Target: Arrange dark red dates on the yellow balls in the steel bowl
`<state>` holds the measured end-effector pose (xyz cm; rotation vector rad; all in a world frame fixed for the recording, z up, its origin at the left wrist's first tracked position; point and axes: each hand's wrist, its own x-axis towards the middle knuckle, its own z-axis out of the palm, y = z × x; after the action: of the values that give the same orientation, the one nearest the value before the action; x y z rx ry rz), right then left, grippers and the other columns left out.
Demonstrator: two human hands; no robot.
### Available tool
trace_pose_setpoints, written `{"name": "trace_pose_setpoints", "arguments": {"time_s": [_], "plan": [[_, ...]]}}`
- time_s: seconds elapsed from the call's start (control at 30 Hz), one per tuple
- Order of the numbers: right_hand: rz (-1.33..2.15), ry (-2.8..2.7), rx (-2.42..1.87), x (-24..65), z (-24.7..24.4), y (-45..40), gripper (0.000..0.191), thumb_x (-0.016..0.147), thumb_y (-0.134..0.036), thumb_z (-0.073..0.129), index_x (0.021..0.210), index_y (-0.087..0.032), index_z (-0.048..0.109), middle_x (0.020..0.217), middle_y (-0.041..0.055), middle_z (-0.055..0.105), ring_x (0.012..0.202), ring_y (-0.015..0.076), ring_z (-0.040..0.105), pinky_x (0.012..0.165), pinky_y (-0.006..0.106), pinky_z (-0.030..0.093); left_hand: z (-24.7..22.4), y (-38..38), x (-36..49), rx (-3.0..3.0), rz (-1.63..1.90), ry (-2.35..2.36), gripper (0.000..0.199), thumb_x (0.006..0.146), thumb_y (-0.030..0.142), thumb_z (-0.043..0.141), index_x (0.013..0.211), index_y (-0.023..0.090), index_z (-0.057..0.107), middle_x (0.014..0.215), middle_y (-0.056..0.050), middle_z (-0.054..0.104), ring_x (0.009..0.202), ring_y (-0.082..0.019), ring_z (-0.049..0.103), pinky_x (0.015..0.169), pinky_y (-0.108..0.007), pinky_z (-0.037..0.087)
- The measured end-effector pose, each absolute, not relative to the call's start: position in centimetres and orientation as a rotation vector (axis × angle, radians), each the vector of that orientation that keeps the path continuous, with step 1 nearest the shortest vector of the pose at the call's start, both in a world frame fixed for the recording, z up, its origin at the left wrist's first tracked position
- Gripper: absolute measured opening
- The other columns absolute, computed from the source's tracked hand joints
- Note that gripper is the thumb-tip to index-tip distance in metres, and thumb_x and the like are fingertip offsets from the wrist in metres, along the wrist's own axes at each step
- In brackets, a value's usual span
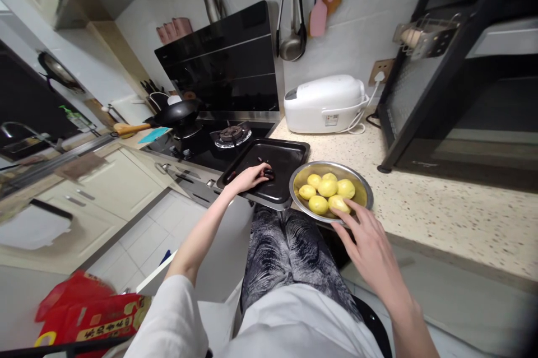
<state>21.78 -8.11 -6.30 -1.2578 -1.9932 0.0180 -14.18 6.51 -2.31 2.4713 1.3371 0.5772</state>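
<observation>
A black baking tray (290,159) lies half over the stove's right side and the counter edge. My left hand (252,176) is over the tray, its fingers closed around small dark pieces I cannot make out. Right of the tray stands a steel bowl (369,193) holding several yellow lemon-like fruits (328,187). At the bowl's near right rim is my right hand (363,237), fingers spread, the fingertips at the nearest right fruit without closing round it.
Behind the bowl sits a white rice cooker (325,103) with its cord plugged in. A black rack (403,100) rises at the right. A black wok (176,113) with a wooden handle rests on the left burner. Utensils (292,44) hang on the wall.
</observation>
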Motion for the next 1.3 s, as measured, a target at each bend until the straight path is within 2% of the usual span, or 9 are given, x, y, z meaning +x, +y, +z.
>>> {"name": "trace_pose_setpoints", "arguments": {"time_s": [0.17, 0.3, 0.47, 0.67, 0.83, 0.93, 1.03, 1.17, 1.3], "plan": [[0.006, -1.986, -1.259, 21.8, -6.3, -8.1, 0.042, 0.107, -0.047, 0.042, 0.128, -0.021, 0.066, 0.14, 0.0164, 0.061, 0.128, 0.0345, 0.058, 0.107, 0.055, 0.048, -1.5, 6.2, -13.1, 2.32, 0.861, 1.361, 0.037, 0.101, 0.037, 0.056, 0.133, 0.019, 0.053, 0.101, -0.007, 0.069, 0.096, -0.022, 0.07, 0.089, -0.033, 0.052], [-0.052, -1.943, -1.228, 21.8, -5.8, -8.0, 0.036, 0.106, -0.044, 0.046, 0.127, -0.024, 0.067, 0.135, 0.0145, 0.065, 0.126, 0.0343, 0.06, 0.106, 0.057, 0.046, -0.4, 4.1, -10.6, 2.045, 1.207, 1.267, 0.038, 0.099, 0.037, 0.06, 0.132, 0.02, 0.053, 0.11, -0.01, 0.071, 0.107, -0.024, 0.071, 0.091, -0.033, 0.052], [-0.094, -1.828, -1.102, 20.4, -3.1, -8.4, 0.028, 0.103, -0.029, 0.056, 0.129, -0.025, 0.067, 0.123, 0.011, 0.072, 0.116, 0.0296, 0.066, 0.102, 0.05, 0.049, 0.3, -1.5, -5.4, 1.77, 1.389, 1.044, 0.039, 0.096, 0.039, 0.065, 0.13, 0.022, 0.056, 0.111, -0.01, 0.071, 0.098, -0.02, 0.069, 0.082, -0.028, 0.051], [-0.032, -1.825, -0.855, 17.8, -0.8, -9.7, 0.05, 0.101, -0.012, 0.056, 0.148, -0.03, 0.055, 0.127, 0.008, 0.071, 0.118, 0.0225, 0.067, 0.105, 0.042, 0.053, -0.7, -8.0, 0.3, 1.436, 1.305, 0.812, 0.038, 0.092, 0.041, 0.073, 0.124, 0.024, 0.061, 0.108, -0.006, 0.069, 0.084, -0.014, 0.063, 0.073, -0.023, 0.048], [0.056, -1.772, -0.875, 17.7, -1.3, -10.6, 0.033, 0.102, -0.016, 0.058, 0.13, -0.029, 0.069, 0.111, 0.0067, 0.075, 0.102, 0.0216, 0.072, 0.093, 0.039, 0.06, -1.7, -9.3, 1.9, 1.178, 1.215, 0.674, 0.049, 0.083, 0.055, 0.08, 0.115, 0.024, 0.06, 0.079, 0.002, 0.058, 0.059, -0.009, 0.047, 0.056, -0.021, 0.038], [0.13, -1.736, -0.9, 17.6, -1.2, -11.3, 0.023, 0.1, -0.019, 0.062, 0.119, -0.028, 0.073, 0.104, 0.0062, 0.075, 0.096, 0.021, 0.073, 0.088, 0.037, 0.061, -2.1, -9.5, 2.3, 1.085, 1.182, 0.6, 0.054, 0.083, 0.066, 0.074, 0.11, 0.022, 0.06, 0.068, 0.004, 0.05, 0.054, -0.008, 0.041, 0.052, -0.021, 0.03], [0.224, -1.692, -0.931, 17.3, -1.1, -11.7, 0.019, 0.1, -0.021, 0.063, 0.113, -0.027, 0.074, 0.103, 0.0058, 0.075, 0.094, 0.0206, 0.072, 0.086, 0.036, 0.061, -2.2, -9.9, 2.7, 0.971, 1.156, 0.581, 0.056, 0.085, 0.072, 0.069, 0.108, 0.022, 0.059, 0.062, 0.005, 0.047, 0.053, -0.009, 0.04, 0.051, -0.021, 0.029], [0.34, -1.607, -0.962, 16.7, -1.0, -11.8, 0.018, 0.097, -0.022, 0.066, 0.111, -0.028, 0.076, 0.1, 0.0044, 0.075, 0.09, 0.0199, 0.071, 0.082, 0.034, 0.06, -2.3, -10.5, 3.3, 0.779, 1.143, 0.56, 0.054, 0.085, 0.069, 0.071, 0.105, 0.02, 0.061, 0.066, 0.004, 0.051, 0.053, -0.008, 0.041, 0.051, -0.021, 0.031], [0.426, -1.556, -0.982, 16.6, -0.8, -11.6, 0.015, 0.094, -0.024, 0.07, 0.107, -0.027, 0.078, 0.095, 0.0031, 0.075, 0.086, 0.0191, 0.069, 0.076, 0.031, 0.057, -2.3, -10.4, 3.3, 0.682, 1.116, 0.517, 0.046, 0.083, 0.055, 0.08, 0.1, 0.017, 0.062, 0.07, 0.002, 0.054, 0.056, -0.007, 0.045, 0.051, -0.019, 0.03]]}}
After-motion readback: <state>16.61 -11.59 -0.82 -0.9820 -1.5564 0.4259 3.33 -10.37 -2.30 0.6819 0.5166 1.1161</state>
